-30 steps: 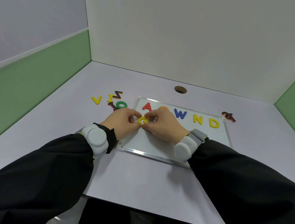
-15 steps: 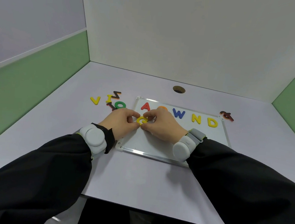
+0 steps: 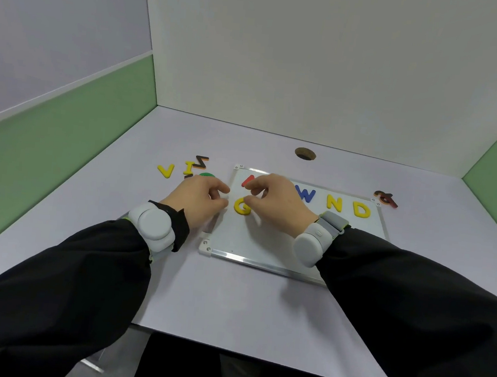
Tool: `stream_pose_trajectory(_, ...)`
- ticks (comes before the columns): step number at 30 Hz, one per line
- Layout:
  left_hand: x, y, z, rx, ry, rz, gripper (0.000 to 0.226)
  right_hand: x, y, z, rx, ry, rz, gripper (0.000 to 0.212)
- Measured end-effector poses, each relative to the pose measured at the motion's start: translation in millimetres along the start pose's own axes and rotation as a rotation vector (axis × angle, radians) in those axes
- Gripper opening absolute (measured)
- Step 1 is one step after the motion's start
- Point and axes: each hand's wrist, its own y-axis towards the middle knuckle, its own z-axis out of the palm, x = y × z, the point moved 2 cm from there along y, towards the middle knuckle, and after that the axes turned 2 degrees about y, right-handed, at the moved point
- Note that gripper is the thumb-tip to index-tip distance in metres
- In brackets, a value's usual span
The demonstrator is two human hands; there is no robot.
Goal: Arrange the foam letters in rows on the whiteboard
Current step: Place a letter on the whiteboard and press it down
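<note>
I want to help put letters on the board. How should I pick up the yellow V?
The yellow V lies flat on the desk, left of the whiteboard, apart from the other letters. Probably best to come from above and pinch one arm across its width, since the flat foam shows only thin edges.

Readable foam letters: on the whiteboard (image 3: 269, 244), a yellow G (image 3: 242, 206), blue W (image 3: 307, 194), yellow N (image 3: 335, 203) and yellow D (image 3: 361, 209); on the desk (image 3: 232, 292), a yellow V (image 3: 165, 170) and yellow I (image 3: 188, 167).
</note>
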Motion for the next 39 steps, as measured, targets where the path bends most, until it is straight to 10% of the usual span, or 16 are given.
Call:
stream_pose_trajectory(24,36,50,-17,-0.165,0.168,-0.147,0.031,30,63,53,-0.015,-0.058,-0.033,0.048)
stream_pose_trajectory(39,4,40,-21,-0.206,-0.323,-0.019,0.015,16,51,14,-0.086,0.294,-0.02,0.013)
